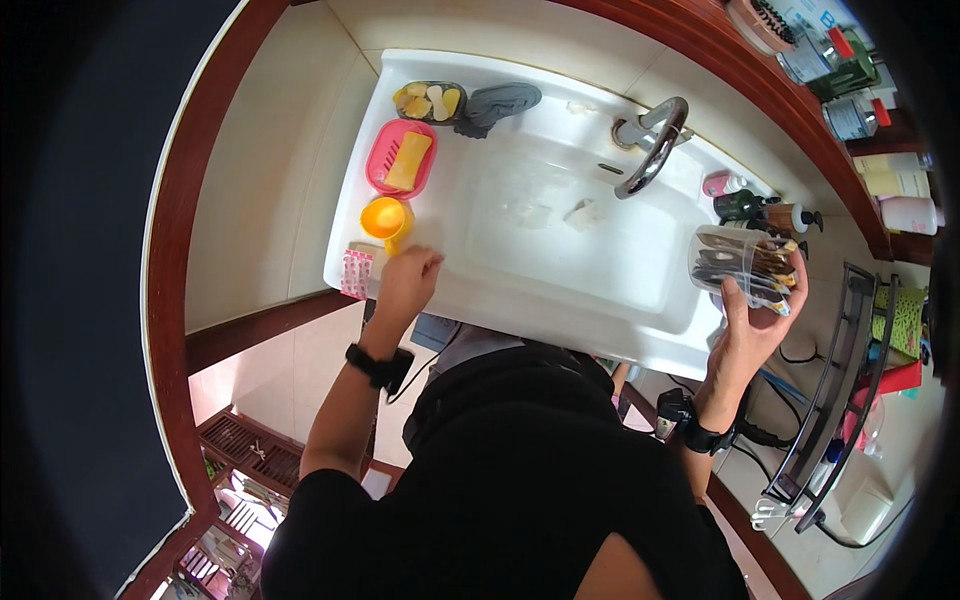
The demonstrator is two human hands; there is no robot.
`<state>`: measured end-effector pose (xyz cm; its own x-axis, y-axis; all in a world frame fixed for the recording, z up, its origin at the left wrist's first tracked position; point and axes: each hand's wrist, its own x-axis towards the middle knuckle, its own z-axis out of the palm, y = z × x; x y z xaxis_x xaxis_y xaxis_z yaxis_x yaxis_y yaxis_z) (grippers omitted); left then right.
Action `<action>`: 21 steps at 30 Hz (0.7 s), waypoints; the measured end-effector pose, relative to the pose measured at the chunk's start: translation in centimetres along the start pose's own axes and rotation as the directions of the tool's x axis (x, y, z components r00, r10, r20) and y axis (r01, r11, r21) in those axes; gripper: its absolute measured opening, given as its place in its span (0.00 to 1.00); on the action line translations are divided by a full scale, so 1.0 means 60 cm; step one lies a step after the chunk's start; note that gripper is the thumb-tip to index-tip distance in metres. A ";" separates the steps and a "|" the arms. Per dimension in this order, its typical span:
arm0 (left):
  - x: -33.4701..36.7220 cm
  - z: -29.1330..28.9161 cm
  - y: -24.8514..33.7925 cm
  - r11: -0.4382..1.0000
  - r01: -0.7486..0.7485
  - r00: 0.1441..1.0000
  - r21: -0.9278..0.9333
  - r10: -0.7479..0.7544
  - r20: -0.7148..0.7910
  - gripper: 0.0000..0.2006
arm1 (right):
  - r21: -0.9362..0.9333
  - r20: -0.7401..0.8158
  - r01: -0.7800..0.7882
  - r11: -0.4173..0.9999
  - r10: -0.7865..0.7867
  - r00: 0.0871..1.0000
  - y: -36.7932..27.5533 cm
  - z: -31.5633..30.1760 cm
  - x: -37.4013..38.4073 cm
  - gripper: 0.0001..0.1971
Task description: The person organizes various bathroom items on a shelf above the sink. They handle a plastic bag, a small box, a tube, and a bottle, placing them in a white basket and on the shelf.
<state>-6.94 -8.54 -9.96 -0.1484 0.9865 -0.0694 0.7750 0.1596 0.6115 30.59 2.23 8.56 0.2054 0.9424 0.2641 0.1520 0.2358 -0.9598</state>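
At the right end of the sink (pixel 545 300), a clear tub (pixel 712 268) of flat items, gripped by the right hand (pixel 750 335), is best kept mouth upward; at the sink's left, the left hand (pixel 407 282) curls beside a yellow mug (pixel 383 217), grip unclear.

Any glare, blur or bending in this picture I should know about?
Head view: the fisheye bows the wooden frame and corners go black; head view: highlights glint on the metal faucet; head view: the clear container in the right hand looks fairly sharp.
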 end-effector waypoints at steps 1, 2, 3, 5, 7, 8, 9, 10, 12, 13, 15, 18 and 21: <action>-0.026 -0.003 -0.015 0.994 0.000 0.999 0.113 0.004 -0.037 0.07 | -0.010 -0.014 0.008 1.000 -0.008 1.000 0.004 -0.001 -0.001 0.43; -0.055 0.001 -0.039 0.974 0.006 0.997 0.227 0.011 -0.072 0.07 | 0.002 -0.010 -0.018 1.000 0.018 1.000 0.006 -0.003 -0.003 0.43; -0.073 0.002 -0.058 0.941 0.017 0.994 0.338 0.021 -0.111 0.07 | 0.017 -0.002 -0.042 0.999 0.042 0.999 0.008 -0.004 -0.003 0.43; -0.083 0.001 -0.096 0.874 -0.010 0.980 0.485 0.105 -0.169 0.08 | 0.024 -0.002 -0.072 0.997 0.072 0.997 0.010 -0.004 -0.004 0.43; -0.078 0.000 -0.119 0.833 -0.037 0.972 0.552 0.157 -0.173 0.09 | 0.016 0.028 -0.055 0.998 0.055 0.998 0.007 0.001 -0.002 0.43; -0.071 -0.005 -0.122 0.835 -0.043 0.978 0.548 0.147 -0.148 0.06 | 0.007 0.043 -0.045 0.999 0.044 0.998 0.005 0.003 -0.002 0.43; -0.065 -0.009 -0.123 0.838 -0.049 0.983 0.544 0.137 -0.123 0.03 | 0.015 0.053 -0.024 1.000 0.023 0.998 0.002 0.005 -0.001 0.43; -0.065 -0.012 -0.121 0.840 -0.055 0.987 0.540 0.127 -0.097 0.01 | 0.023 0.062 -0.003 1.000 0.002 0.998 -0.003 0.007 0.000 0.43; -0.063 -0.038 -0.084 0.939 -0.096 0.975 0.331 0.155 -0.157 0.01 | 0.031 0.064 0.024 0.999 -0.026 0.998 -0.005 0.007 0.000 0.43; -0.064 -0.046 -0.065 0.968 -0.117 0.968 0.221 0.161 -0.191 0.02 | 0.038 0.068 0.032 0.999 -0.035 0.997 -0.003 0.006 0.001 0.43; -0.069 -0.049 -0.041 0.985 0.017 0.978 -0.174 -0.053 -0.200 0.02 | 0.050 0.077 0.035 0.998 -0.039 0.996 -0.007 0.005 0.000 0.43; -0.057 -0.025 -0.043 0.479 0.147 0.946 -0.865 -0.322 -0.018 0.05 | 0.072 0.101 0.032 0.997 -0.040 0.994 -0.008 0.002 -0.002 0.44; 0.009 -0.021 -0.008 -0.266 0.112 0.949 -0.958 -0.257 0.182 0.19 | 0.080 0.114 0.074 0.994 -0.083 0.990 -0.017 0.006 -0.003 0.44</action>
<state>-8.17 -8.12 -9.33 -0.2278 0.9021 -0.3665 -0.8108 0.0327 0.5845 30.07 1.91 9.43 0.0810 0.9405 0.3300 0.0888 0.3230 -0.9422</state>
